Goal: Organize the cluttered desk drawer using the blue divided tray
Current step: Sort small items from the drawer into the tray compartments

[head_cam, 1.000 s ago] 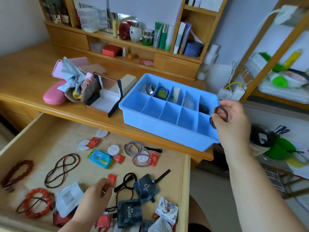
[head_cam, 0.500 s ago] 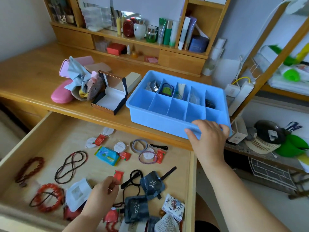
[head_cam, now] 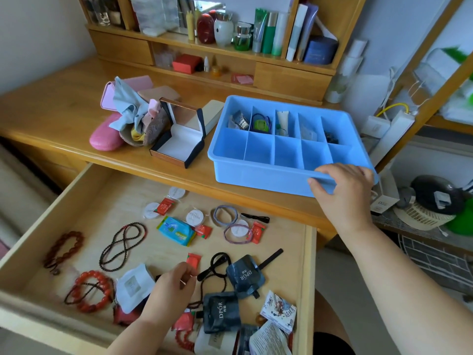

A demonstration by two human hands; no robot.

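Observation:
The blue divided tray (head_cam: 256, 172) stands on the desk at the right. Its rear compartments hold foil sachets (head_cam: 240, 121), a white tube (head_cam: 282, 119) and black hair ties (head_cam: 331, 138); the front row is bare. My right hand (head_cam: 343, 190) grips the tray's front right rim. Below it, the open drawer (head_cam: 309, 278) holds hair ties (head_cam: 225, 216), red packets (head_cam: 193, 261), a blue wipes pack (head_cam: 176, 231), bead bracelets (head_cam: 89, 290) and dark sachets (head_cam: 221, 313). My left hand (head_cam: 171, 285) hovers there with curled fingers beside a red packet; whether it holds anything is unclear.
An open jewellery box (head_cam: 179, 139) and a pink case (head_cam: 105, 137) with cloths lie left of the tray. Bottles and tubes fill the shelf (head_cam: 268, 34) behind. A power strip (head_cam: 389, 131) and a small fan (head_cam: 430, 201) sit right of the desk.
My right hand held a black hair tie over the tray's right end; it now holds no tie and has come down to grip the front rim. My left hand barely moved.

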